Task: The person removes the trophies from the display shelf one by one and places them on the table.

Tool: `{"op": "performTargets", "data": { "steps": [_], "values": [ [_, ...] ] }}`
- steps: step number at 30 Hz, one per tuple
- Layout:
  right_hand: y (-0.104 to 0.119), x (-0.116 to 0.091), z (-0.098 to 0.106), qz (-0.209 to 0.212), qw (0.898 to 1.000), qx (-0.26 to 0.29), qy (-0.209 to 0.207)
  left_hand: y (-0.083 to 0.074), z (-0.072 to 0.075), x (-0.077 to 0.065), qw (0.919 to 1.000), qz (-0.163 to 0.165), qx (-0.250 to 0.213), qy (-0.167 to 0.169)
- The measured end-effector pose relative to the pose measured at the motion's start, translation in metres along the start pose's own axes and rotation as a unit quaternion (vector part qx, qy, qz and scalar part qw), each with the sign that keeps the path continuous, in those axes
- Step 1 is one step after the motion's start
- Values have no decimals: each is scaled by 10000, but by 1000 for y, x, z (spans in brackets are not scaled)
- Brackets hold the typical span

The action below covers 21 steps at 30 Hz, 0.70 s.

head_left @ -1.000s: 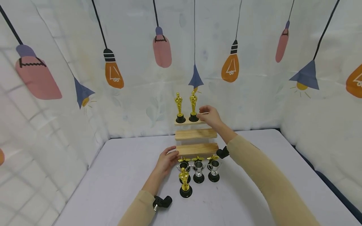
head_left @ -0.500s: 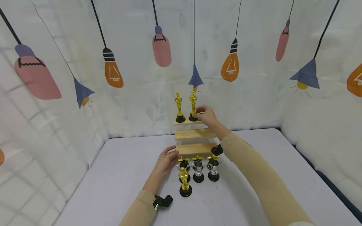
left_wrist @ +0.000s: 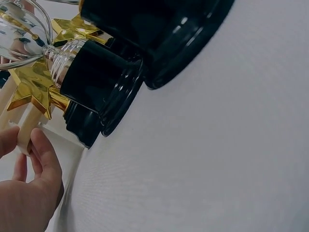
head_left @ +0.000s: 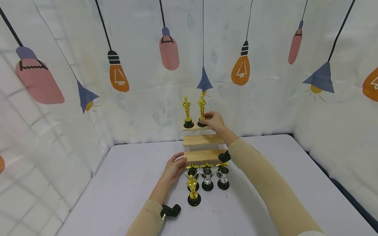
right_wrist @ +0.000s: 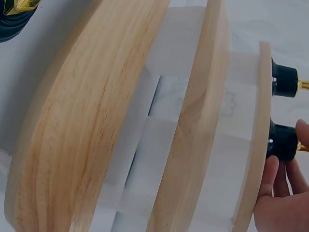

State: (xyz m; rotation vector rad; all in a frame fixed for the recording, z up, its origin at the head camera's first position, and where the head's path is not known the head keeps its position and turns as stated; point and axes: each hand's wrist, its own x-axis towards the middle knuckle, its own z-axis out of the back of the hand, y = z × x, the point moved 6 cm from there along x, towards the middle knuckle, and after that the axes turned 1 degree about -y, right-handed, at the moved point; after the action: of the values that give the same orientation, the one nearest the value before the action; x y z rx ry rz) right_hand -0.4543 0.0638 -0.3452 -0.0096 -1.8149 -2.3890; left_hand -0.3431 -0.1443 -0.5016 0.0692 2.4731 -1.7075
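Note:
At the top step (head_left: 190, 128) of a three-step wooden stand, my right hand (head_left: 215, 122) holds a gold figurine trophy (head_left: 202, 106) by its black base (right_wrist: 281, 142). The base sits against the top board (right_wrist: 260, 111), with fingers and thumb around it in the right wrist view. A second gold figurine trophy (head_left: 186, 108) stands upright to its left on the same step. Lower down, my left hand (head_left: 173, 168) pinches the left end of the bottom step (head_left: 205, 155). In the left wrist view, thumb and fingers (left_wrist: 47, 150) close on that wooden end (left_wrist: 30, 126).
Before the stand are several silver cup trophies (head_left: 207, 175) and gold star trophies (head_left: 206, 165), closely grouped. Another gold figurine trophy (head_left: 193, 188) stands nearest me. The middle step (head_left: 203, 140) bears nothing visible. A patterned curtain (head_left: 141, 114) hangs behind the white table (head_left: 124, 183).
My right hand has moved slightly left, from beside the right-hand figurine trophy on the top step to around its base. The left hand has stayed in place.

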Motion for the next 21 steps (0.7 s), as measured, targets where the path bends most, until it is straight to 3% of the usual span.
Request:
{"op": "performTargets", "data": {
  "steps": [21],
  "values": [
    [-2,1,0,35,9987,-499,5,0,0,-1,10000,13,-13,-31]
  ]
}}
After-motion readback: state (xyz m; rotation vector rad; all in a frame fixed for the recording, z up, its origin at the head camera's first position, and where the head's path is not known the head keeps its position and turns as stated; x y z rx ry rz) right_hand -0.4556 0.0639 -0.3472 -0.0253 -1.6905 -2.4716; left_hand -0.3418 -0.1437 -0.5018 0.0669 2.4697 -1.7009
